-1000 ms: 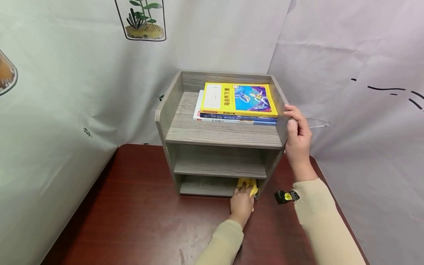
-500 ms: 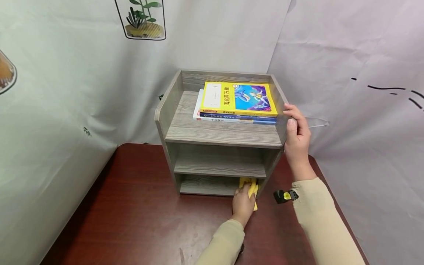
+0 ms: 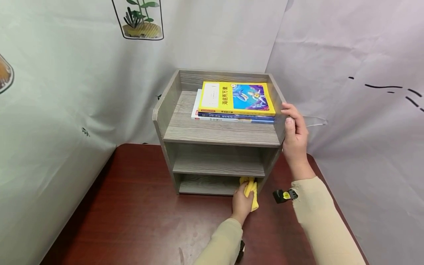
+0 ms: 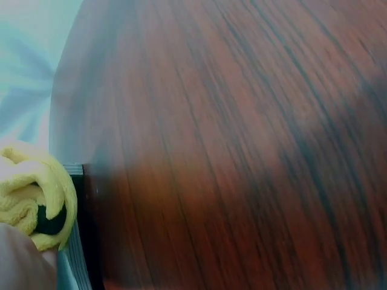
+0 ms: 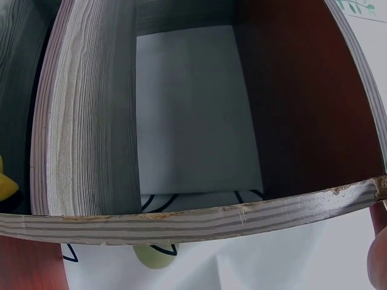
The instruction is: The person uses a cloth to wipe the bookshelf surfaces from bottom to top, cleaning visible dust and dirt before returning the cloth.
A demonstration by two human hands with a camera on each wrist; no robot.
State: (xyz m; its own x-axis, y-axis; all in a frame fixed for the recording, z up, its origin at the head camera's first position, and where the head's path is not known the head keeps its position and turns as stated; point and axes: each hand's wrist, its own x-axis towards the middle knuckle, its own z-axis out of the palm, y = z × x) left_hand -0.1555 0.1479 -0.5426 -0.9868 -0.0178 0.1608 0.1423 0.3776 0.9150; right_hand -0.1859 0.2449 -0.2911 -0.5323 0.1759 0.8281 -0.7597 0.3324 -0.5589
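Note:
My left hand (image 3: 241,203) grips a bunched yellow cloth (image 3: 254,200) at the right end of the lowest compartment of a grey wood-grain shelf (image 3: 218,168). Part of the cloth reaches inside, and part hangs out over the front edge. Folds of the same cloth (image 4: 36,175) show at the left border of the left wrist view, with a bit of the hand below. Higher up, my right hand (image 3: 294,138) holds the shelf's right side panel, thumb on the near side. Only a fingertip of it shows in the right wrist view.
Several books (image 3: 236,97), a yellow one uppermost, lie stacked on the top shelf. The unit stands on a dark red table (image 3: 139,213), close to white fabric walls (image 3: 225,33). A thin white cord (image 3: 316,123) hangs to the right.
My left hand has shifted slightly right and turned around the cloth, so more cloth now shows on its right, outside the compartment. The right hand keeps its hold on the panel.

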